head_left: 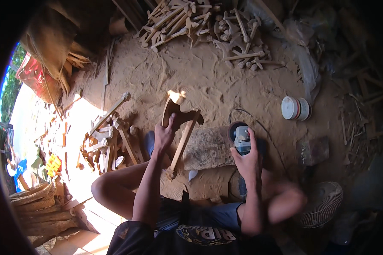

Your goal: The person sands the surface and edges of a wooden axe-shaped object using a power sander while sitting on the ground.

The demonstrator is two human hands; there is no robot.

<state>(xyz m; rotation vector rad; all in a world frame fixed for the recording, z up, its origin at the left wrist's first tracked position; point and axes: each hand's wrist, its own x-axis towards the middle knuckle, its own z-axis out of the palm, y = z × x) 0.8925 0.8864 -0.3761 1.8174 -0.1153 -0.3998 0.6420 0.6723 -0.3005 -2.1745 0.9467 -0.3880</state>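
My left hand (164, 134) is closed around a wooden part with a curved, broad top (181, 115) and a straight leg (185, 140) slanting down toward my lap. The part is raised above the ground, its upper tip caught in bright light. My right hand (247, 162) grips a power tool that looks like an angle grinder (242, 145), with a dark round disc at its front. The tool is at the right end of a worn wooden block (206, 147) that lies between my legs. Part of the tool is hidden under my hand.
Similar wooden parts lie piled at the far side (178, 21) and in a heap to my left (110, 140). A dark cord (264, 127) curves from the tool over the dusty ground. At right are a white tub (290, 108), a box-like block (314, 151) and a fan (323, 204).
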